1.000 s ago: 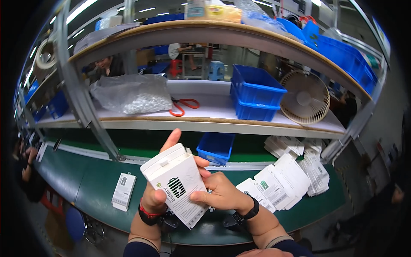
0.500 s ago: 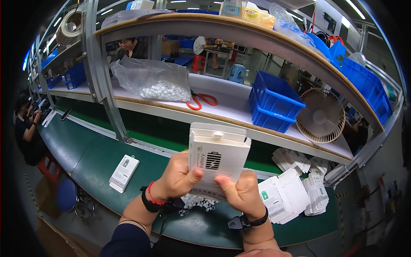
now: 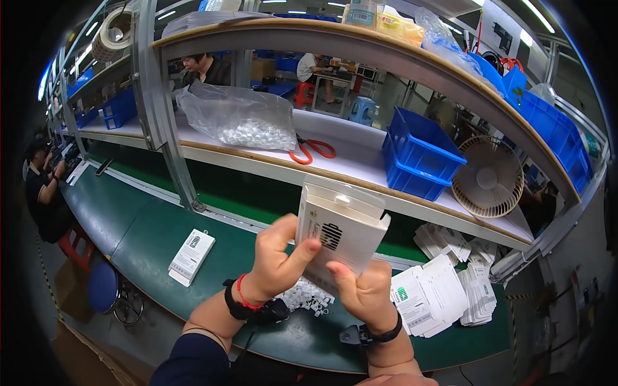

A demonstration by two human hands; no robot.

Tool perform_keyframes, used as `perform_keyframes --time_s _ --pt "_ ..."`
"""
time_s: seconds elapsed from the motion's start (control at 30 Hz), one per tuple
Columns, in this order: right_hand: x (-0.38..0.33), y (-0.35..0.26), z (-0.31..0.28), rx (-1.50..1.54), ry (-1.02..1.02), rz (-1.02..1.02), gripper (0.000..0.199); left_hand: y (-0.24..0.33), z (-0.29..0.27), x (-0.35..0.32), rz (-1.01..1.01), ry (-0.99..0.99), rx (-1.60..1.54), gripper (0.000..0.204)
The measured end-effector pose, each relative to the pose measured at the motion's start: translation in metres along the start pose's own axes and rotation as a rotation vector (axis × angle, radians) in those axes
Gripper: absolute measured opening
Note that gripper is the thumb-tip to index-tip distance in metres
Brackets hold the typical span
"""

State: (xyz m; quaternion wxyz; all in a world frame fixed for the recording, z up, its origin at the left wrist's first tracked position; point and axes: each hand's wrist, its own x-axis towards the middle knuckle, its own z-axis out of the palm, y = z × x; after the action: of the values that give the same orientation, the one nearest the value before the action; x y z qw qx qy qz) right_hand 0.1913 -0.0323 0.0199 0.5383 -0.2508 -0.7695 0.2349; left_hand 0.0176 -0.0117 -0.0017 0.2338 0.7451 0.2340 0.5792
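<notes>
Your left hand (image 3: 275,257) and right hand (image 3: 371,293) pinch the white box (image 3: 351,237), thumbs on its printed face; below it lie small white pieces (image 3: 306,297); left of it, open green tabletop (image 3: 235,249) stretches toward a second carton (image 3: 192,255); right, flattened cartons (image 3: 431,294); beyond it, the shelf edge (image 3: 257,161).

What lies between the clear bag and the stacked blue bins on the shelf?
Red-handled scissors beside the bag, then bare white shelf, in the head view.

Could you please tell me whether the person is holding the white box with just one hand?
No, the left hand grips the white box by its left edge and the right hand grips its lower end.
</notes>
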Motion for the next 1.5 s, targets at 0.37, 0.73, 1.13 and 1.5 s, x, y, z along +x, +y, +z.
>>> perform_keyframes --time_s 0.37,0.73,1.13,1.5 --pt "-0.005 0.025 0.028 -0.632 0.001 -0.141 0.015 -0.004 0.008 0.006 -0.023 0.22 0.169 0.114" --pt "0.004 0.011 0.002 0.157 -0.064 0.09 0.049 -0.002 0.018 0.006 0.047 0.197 0.234 0.093" --pt "0.0 0.012 0.004 0.073 0.024 0.069 0.042 -0.009 0.013 0.009 0.177 0.136 0.486 0.092" --pt "0.004 0.028 -0.011 -0.103 0.01 0.056 0.03 0.002 0.003 0.015 0.243 -0.068 0.789 0.084"
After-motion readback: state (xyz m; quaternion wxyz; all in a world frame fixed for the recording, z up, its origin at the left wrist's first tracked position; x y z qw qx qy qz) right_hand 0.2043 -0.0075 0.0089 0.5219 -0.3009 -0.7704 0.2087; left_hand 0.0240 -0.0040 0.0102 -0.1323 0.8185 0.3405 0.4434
